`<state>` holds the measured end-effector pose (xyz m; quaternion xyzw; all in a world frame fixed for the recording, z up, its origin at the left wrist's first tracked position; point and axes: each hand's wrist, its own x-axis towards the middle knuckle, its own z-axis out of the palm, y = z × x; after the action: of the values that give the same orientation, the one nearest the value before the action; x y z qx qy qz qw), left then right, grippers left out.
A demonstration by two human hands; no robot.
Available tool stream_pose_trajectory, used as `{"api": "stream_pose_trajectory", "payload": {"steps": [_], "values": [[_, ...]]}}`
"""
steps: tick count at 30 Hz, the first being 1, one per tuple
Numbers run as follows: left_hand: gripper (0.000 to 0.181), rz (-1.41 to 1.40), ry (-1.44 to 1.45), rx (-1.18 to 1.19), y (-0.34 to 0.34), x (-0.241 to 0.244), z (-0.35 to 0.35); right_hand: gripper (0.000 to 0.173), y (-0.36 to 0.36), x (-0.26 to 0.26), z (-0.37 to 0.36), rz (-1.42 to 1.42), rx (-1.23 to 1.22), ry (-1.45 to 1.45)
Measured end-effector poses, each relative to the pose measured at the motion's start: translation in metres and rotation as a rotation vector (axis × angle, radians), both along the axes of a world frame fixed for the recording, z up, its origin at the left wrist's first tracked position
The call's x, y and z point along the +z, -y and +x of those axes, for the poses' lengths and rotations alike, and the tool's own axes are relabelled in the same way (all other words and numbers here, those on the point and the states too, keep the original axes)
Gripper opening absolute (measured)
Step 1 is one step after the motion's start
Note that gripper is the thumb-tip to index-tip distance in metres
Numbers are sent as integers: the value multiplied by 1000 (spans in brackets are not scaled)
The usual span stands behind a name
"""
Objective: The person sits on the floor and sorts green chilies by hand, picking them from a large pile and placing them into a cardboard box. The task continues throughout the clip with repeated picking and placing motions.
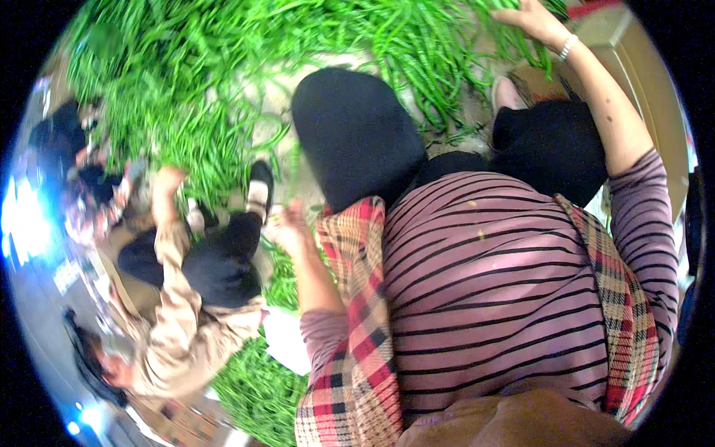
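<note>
Long thin green vegetables, apparently chili peppers (pixel 433 61), lie in a wide loose heap across the floor before me. At the top right my right hand (pixel 530 23), with a pale bracelet at the wrist, reaches over the heap's edge. Its fingertips are partly cut off by the frame, so its hold is unclear. My left hand (pixel 291 228) is beside my left knee, blurred by motion. A faint green streak shows just above it; whether the fingers hold a pepper cannot be made out.
To my left sits a co-worker in a beige top (pixel 173 335), one hand (pixel 169 180) at the heap. More greens (pixel 257 385) and a white sheet or bag (pixel 285 338) lie between us. A cardboard box (pixel 642 78) stands at my right. Other people are at the far left.
</note>
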<state>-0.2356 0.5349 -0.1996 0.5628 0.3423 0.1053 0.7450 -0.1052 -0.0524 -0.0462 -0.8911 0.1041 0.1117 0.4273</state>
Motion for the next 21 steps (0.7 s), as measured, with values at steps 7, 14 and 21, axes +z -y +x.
{"api": "stream_pose_trajectory", "payload": {"steps": [7,14,21], "values": [[37,543,-1044,-333,-90,-69,-168,43,-18,-36,15,-127,12,-41],[52,1201,-1769,-937,-197,-43,-260,47,-33,-49,23,-114,106,17],[23,595,-515,-424,-100,-2,-62,19,-19,20,16,-59,27,66]]}}
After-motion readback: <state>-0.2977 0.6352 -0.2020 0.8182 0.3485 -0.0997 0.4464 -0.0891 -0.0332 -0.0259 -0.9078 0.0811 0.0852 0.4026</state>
